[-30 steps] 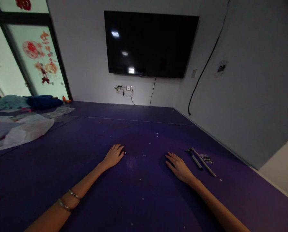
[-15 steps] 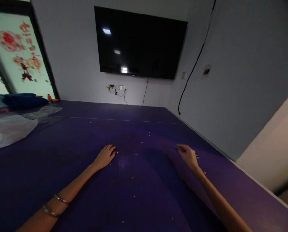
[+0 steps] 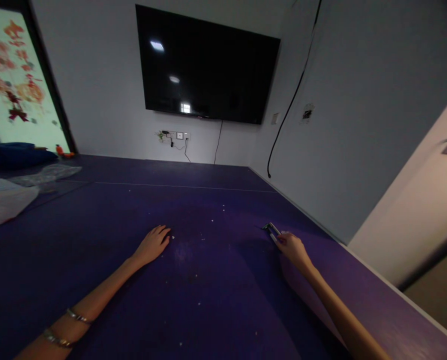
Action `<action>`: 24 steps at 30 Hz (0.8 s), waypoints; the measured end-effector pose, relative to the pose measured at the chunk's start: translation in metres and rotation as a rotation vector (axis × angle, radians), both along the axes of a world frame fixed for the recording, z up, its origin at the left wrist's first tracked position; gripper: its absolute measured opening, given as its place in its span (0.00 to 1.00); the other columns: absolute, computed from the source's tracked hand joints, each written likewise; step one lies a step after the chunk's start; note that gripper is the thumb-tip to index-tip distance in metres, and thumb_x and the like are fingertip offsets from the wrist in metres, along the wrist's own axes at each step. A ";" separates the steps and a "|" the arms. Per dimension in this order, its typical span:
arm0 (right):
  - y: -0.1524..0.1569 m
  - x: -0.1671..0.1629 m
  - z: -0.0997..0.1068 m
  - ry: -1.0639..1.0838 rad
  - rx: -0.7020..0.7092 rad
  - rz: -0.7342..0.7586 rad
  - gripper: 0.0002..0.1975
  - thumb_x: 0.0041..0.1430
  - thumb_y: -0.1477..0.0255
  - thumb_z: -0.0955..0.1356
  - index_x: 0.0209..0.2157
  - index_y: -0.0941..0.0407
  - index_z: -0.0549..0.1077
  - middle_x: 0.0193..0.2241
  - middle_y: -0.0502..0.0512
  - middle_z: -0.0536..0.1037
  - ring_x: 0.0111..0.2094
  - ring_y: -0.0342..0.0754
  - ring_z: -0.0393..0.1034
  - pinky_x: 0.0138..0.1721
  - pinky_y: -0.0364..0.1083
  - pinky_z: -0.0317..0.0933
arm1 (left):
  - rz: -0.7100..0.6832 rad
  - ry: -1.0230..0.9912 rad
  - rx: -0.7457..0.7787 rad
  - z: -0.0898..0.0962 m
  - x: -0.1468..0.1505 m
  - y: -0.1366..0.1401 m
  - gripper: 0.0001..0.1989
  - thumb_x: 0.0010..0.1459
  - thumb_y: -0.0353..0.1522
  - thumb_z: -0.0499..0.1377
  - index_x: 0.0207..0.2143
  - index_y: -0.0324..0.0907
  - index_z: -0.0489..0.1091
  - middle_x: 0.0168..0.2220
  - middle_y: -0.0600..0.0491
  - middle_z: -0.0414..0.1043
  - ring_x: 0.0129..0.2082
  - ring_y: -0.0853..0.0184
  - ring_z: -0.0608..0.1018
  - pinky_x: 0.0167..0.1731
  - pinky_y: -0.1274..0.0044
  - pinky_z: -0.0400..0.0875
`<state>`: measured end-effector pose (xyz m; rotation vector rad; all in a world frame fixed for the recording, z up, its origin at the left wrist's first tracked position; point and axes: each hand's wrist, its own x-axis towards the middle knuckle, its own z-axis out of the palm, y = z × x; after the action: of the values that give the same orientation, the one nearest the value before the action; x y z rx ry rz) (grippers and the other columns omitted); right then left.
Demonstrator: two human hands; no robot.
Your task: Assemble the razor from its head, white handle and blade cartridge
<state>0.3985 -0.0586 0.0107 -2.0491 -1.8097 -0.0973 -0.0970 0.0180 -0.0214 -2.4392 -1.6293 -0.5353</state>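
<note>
My right hand (image 3: 294,248) is closed around one end of a small tool with two pale, narrow arms and a dark tip (image 3: 271,229). The tool points up and to the left, close above or on the purple tabletop (image 3: 223,280); its exact kind is unclear. Palm down, my left hand (image 3: 153,245) lies on the tabletop with fingers stretched out, holding nothing. A small white scrap (image 3: 173,237) sits just beside its fingertips. Two bracelets (image 3: 64,330) circle the left forearm.
Several tiny white bits are scattered over the tabletop. Clear plastic (image 3: 53,173), a white sheet or bag (image 3: 6,202) and dark blue cloth (image 3: 17,156) lie at the left. A television (image 3: 208,70) hangs on the back wall; a black cable (image 3: 293,100) dangles at the right.
The tool, mostly covered by my right hand before, now shows ahead of the fingers, which hold it by its nearer end. My left hand stays flat. The view has turned slightly right.
</note>
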 end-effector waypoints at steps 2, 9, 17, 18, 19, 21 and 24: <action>-0.001 -0.003 0.000 -0.036 -0.029 -0.030 0.13 0.51 0.72 0.62 0.35 0.59 0.76 0.33 0.59 0.77 0.34 0.49 0.71 0.32 0.41 0.58 | 0.004 0.000 -0.006 0.000 0.000 0.000 0.23 0.59 0.38 0.42 0.50 0.36 0.65 0.53 0.44 0.63 0.55 0.58 0.64 0.54 0.66 0.57; -0.001 -0.009 0.004 -0.022 -0.175 -0.107 0.13 0.50 0.73 0.62 0.35 0.58 0.76 0.32 0.59 0.77 0.34 0.50 0.71 0.30 0.42 0.57 | -0.001 -0.015 -0.013 0.001 0.001 0.000 0.24 0.59 0.38 0.43 0.50 0.36 0.65 0.53 0.43 0.64 0.55 0.58 0.64 0.54 0.66 0.56; -0.002 -0.014 0.006 -0.028 -0.185 -0.097 0.14 0.52 0.74 0.62 0.38 0.59 0.76 0.33 0.61 0.77 0.36 0.50 0.72 0.30 0.41 0.56 | -0.005 -0.028 -0.027 0.002 0.001 0.001 0.24 0.59 0.38 0.43 0.50 0.35 0.65 0.53 0.42 0.63 0.55 0.58 0.64 0.54 0.65 0.56; -0.003 -0.015 0.007 -0.028 -0.187 -0.094 0.14 0.53 0.74 0.61 0.38 0.59 0.76 0.33 0.61 0.77 0.36 0.50 0.72 0.30 0.41 0.56 | -0.004 -0.031 -0.030 0.003 0.001 0.000 0.23 0.58 0.38 0.43 0.50 0.35 0.65 0.53 0.42 0.63 0.55 0.58 0.64 0.54 0.65 0.56; -0.004 -0.015 0.007 -0.027 -0.187 -0.093 0.14 0.53 0.74 0.61 0.38 0.59 0.76 0.33 0.60 0.77 0.36 0.50 0.72 0.30 0.41 0.56 | -0.006 -0.032 -0.033 0.004 0.001 0.000 0.23 0.58 0.38 0.43 0.50 0.35 0.65 0.53 0.42 0.64 0.54 0.57 0.64 0.54 0.65 0.56; -0.005 -0.016 0.006 -0.027 -0.181 -0.095 0.13 0.54 0.75 0.61 0.37 0.58 0.76 0.33 0.60 0.77 0.36 0.50 0.72 0.30 0.40 0.56 | -0.014 -0.034 -0.035 0.005 0.002 -0.001 0.23 0.58 0.38 0.44 0.50 0.34 0.66 0.52 0.41 0.64 0.54 0.57 0.65 0.54 0.65 0.55; -0.006 -0.019 0.005 -0.027 -0.166 -0.113 0.13 0.54 0.75 0.61 0.37 0.57 0.76 0.33 0.59 0.77 0.36 0.50 0.72 0.31 0.40 0.56 | -0.019 -0.035 -0.042 0.009 0.001 -0.001 0.22 0.58 0.37 0.45 0.49 0.35 0.66 0.52 0.42 0.65 0.54 0.57 0.65 0.54 0.66 0.56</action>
<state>0.3796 -0.0650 0.0162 -2.2751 -1.7701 -0.0056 -0.0963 0.0169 -0.0126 -2.4912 -1.6480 -0.5552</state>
